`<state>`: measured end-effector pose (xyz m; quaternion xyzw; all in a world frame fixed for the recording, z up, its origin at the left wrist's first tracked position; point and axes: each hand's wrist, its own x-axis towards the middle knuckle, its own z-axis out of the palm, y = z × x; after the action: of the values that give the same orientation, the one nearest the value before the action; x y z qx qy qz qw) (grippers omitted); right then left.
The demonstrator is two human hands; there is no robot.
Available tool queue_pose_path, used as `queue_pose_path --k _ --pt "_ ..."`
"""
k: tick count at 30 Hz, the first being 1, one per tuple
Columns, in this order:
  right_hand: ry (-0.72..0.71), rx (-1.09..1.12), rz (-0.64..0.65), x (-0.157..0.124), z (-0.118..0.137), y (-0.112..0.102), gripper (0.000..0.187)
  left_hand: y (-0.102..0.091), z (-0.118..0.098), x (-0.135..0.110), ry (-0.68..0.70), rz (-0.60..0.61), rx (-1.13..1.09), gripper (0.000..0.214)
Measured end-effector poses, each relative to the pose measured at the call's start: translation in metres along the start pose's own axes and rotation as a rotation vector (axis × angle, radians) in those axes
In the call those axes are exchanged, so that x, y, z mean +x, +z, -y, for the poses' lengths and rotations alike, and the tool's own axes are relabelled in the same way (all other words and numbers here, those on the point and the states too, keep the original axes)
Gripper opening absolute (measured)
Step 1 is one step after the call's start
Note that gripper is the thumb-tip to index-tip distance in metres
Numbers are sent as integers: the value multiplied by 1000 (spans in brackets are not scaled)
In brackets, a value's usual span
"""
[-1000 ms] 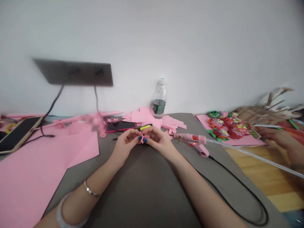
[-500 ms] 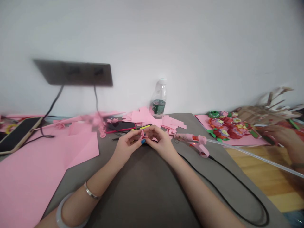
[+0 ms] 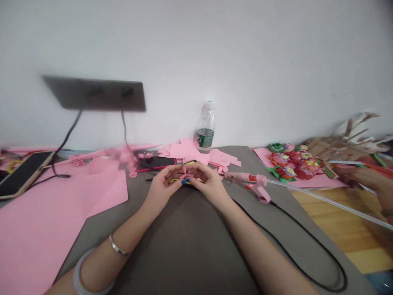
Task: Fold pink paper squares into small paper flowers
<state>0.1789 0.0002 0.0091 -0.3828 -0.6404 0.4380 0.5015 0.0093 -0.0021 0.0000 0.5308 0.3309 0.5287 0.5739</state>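
Note:
My left hand (image 3: 161,185) and my right hand (image 3: 208,182) meet over the grey table top (image 3: 190,241), fingertips pinched together on a small folded pink paper piece (image 3: 185,175). Blue-painted thumbnails show just below the paper. A black and yellow tool (image 3: 187,163) lies right behind my fingers, partly hidden by them. A silver bangle and a pale bracelet circle my left wrist.
A pink glue gun (image 3: 253,182) with a black cord (image 3: 307,250) lies to the right. Pink paper sheets (image 3: 55,209) cover the left; cut pink squares (image 3: 196,155), a phone (image 3: 155,162) and a water bottle (image 3: 205,128) stand behind. Another person's hand (image 3: 365,180) works near paper flowers (image 3: 293,164) at right.
My hands have shifted slightly away from me and turned the pink paper piece between the fingertips. The other person's hand at the right has moved.

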Motion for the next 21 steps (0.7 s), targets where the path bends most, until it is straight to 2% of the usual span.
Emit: queue_pose_path --k 10,16,21 --pt "-23 55 29 0 2 0 20 -1 0 0 37 -6 47 21" --pt "-44 83 50 0 1 -1 19 2 -2 -1 24 0 11 27" --pt "-42 104 87 -1 1 -3 19 1 -1 0 82 19 25 21"
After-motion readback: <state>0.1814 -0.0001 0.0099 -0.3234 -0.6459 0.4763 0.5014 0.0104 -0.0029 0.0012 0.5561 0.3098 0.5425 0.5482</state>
